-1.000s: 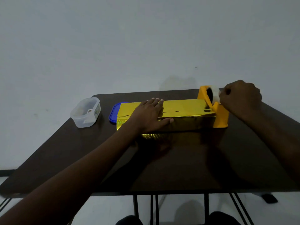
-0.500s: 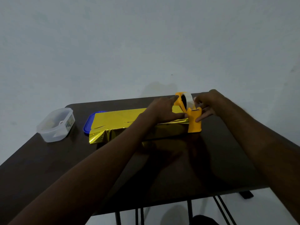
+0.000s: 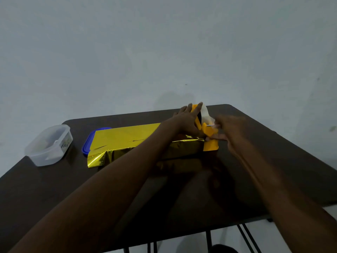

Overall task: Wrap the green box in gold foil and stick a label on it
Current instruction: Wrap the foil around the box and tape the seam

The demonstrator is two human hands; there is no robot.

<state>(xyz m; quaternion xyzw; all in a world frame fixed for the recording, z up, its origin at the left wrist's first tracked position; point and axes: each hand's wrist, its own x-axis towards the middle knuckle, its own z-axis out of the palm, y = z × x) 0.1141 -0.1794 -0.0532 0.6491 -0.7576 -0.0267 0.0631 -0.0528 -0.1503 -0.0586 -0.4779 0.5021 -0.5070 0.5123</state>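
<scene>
My left hand [image 3: 187, 118] has moved off the top of the long box wrapped in shiny gold foil [image 3: 145, 141], where it lay flat a second ago, to the orange plastic tape dispenser [image 3: 209, 136] at the box's right end. Its fingers are straight and spread, pressing the dispenser's far upper part to steady it. My right hand [image 3: 229, 130] is blurred with motion just right of the dispenser; it seems to pinch the tape end at the cutter, but I cannot tell for certain.

The box lies across the middle of the dark brown table [image 3: 273, 161], its foil loose and flared at the left end. With no hand on the seam, the foil could spring open before tape lands.

Left of the box sit a blue plastic lid [image 3: 87, 145] and, further left, a clear plastic container [image 3: 49, 145].
</scene>
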